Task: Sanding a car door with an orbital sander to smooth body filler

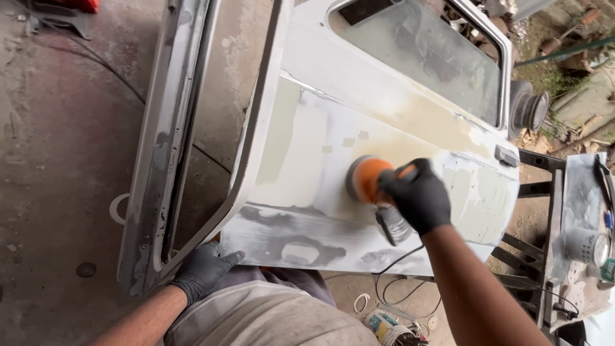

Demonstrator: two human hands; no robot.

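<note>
— Right now, what is the right hand [419,195] doing?
— Gloved and closed around an orange sander [371,181], it presses the pad flat on the car door [333,122], below the window [426,54]. Sanding looks midway: filler patches remain, so the next pass probably needs even pressure.
— And the left hand [204,269]?
— It lies open, fingers spread, on the door's lower corner.
— Any containers?
— A metal tin [588,247] sits on a bench [580,192] right of the door; its contents cannot be made out.
</note>
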